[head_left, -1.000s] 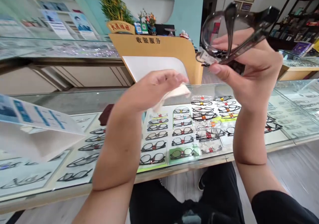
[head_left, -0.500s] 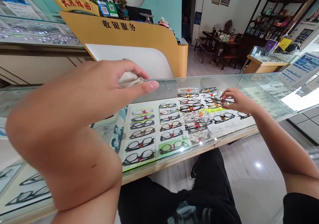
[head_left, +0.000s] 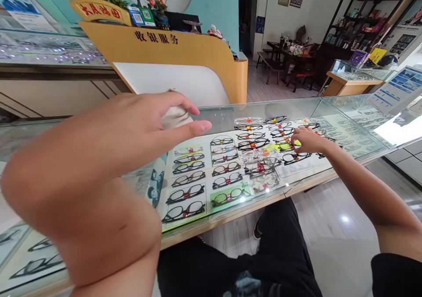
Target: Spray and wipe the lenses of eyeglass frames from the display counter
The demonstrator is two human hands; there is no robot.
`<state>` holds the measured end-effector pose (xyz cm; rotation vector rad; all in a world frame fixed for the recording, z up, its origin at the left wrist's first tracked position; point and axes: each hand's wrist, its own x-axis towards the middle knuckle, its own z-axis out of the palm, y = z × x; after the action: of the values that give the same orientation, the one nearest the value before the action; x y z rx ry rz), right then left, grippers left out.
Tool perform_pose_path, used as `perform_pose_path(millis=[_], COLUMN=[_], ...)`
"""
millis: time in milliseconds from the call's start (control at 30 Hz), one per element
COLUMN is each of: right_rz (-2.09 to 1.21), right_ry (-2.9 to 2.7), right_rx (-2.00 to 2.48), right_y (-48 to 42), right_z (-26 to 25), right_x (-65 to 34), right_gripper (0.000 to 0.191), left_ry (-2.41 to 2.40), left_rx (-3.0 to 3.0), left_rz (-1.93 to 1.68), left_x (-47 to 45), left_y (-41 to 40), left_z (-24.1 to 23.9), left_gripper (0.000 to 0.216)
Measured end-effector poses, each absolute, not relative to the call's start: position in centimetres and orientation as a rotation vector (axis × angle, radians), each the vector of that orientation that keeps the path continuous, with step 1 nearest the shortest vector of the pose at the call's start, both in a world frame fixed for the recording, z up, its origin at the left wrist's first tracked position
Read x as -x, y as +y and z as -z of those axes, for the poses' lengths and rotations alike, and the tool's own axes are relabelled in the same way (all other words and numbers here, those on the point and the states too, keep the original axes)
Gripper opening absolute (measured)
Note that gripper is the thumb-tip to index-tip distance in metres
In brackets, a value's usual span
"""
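My left hand (head_left: pixel 154 121) is raised in front of the counter, its thumb and index finger apart. A beige cloth (head_left: pixel 176 117) is bunched in the palm, held by the other fingers, which are mostly hidden. Over the right part of the glass counter, my right hand (head_left: pixel 308 140) has its fingers bent down and closed at a pair of eyeglasses (head_left: pixel 285 147) with a yellow tag; the fingertips partly cover it. Another dark pair of eyeglasses (head_left: pixel 295 158) lies just below this hand. Several more frames (head_left: pixel 253 144) lie in columns to the left.
The glass display counter (head_left: pixel 214 116) runs across in front of me, with a wooden front edge (head_left: pixel 227 222). Behind it stands an orange and white cashier desk (head_left: pixel 194 46). A printed sign (head_left: pixel 397 89) stands at the right. Dark wooden furniture (head_left: pixel 290 61) is at the back.
My right hand has shifted slightly left and lower, fingers now pointing down among the eyeglasses. More frames behind it now show. My left hand still keeps the cloth; the view tilted slightly.
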<state>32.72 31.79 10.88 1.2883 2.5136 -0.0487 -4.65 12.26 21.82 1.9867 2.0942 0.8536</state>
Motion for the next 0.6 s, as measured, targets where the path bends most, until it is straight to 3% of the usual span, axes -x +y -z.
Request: perform_pose_path(millis=[600], right_rz=[0.048], right_ry=[2.555], right_rx=[-1.256], right_y=[32.8], right_z=[-10.8], right_x=[-33.2], right_gripper=[0.027], left_ry=[2.162], left_rx=[-2.012], left_rz=[-0.758], left_x=[4.6], left_y=[12.1], left_z=[-21.7], left_gripper=[0.062])
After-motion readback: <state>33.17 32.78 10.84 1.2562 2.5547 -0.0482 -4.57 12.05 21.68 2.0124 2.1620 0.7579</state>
